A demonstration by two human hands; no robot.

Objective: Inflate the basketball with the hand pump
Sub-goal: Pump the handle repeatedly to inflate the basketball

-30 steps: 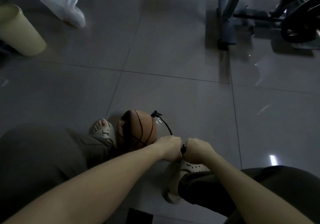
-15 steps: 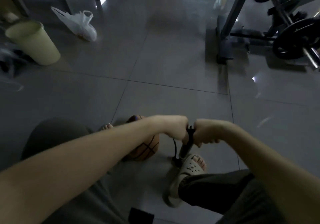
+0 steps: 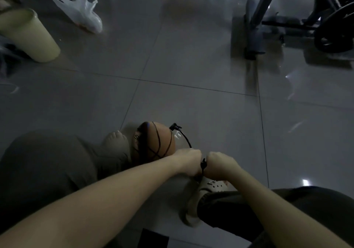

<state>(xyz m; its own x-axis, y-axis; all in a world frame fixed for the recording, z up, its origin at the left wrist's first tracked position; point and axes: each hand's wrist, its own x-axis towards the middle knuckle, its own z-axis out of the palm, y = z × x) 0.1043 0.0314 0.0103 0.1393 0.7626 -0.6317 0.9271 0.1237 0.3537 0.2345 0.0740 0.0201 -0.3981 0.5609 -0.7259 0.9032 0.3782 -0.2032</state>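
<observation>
An orange basketball (image 3: 157,142) with black seams lies on the grey tile floor beside my left foot. A thin black hose (image 3: 184,137) curves from the ball's right side back to the hand pump. My left hand (image 3: 189,161) and my right hand (image 3: 220,164) grip the two ends of the black pump handle (image 3: 202,166), fists side by side, low over my right foot. The pump's body is hidden under my hands.
A pale yellow bin (image 3: 28,35) stands at the far left, with a white plastic bag (image 3: 80,12) behind it. Dark gym equipment with a weight plate (image 3: 333,33) fills the far right, on a metal frame (image 3: 252,29). A dark object (image 3: 153,238) lies by my legs.
Half a second ago the handle was raised with both fists high. Now it is pushed down low over my right foot, and the ball and hose show again.
</observation>
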